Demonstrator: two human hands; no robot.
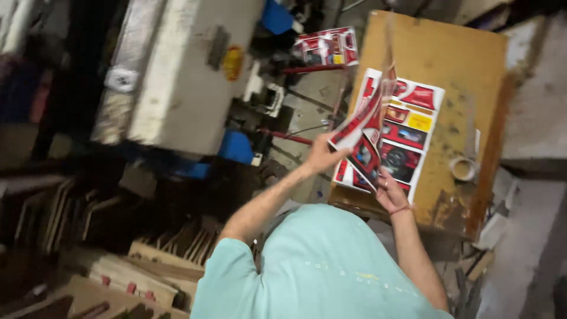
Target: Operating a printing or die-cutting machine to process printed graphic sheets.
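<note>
My left hand (322, 155) grips the edge of a glossy printed sheet (369, 115), red and white with dark pictures, lifted and curled above a flat stack of similar printed sheets (413, 127). The stack lies on a worn wooden table (455, 59). My right hand (391, 192), with a ring and a red wrist band, pinches the lower part of the lifted sheet at the stack's near edge. The sheet is blurred by motion.
A roll of tape (463, 169) sits on the table to the right of the stack. More printed sheets (328, 47) lie beyond the table's left side. A large grey-white machine (177, 71) stands at left, with wooden pieces (136, 272) piled below it.
</note>
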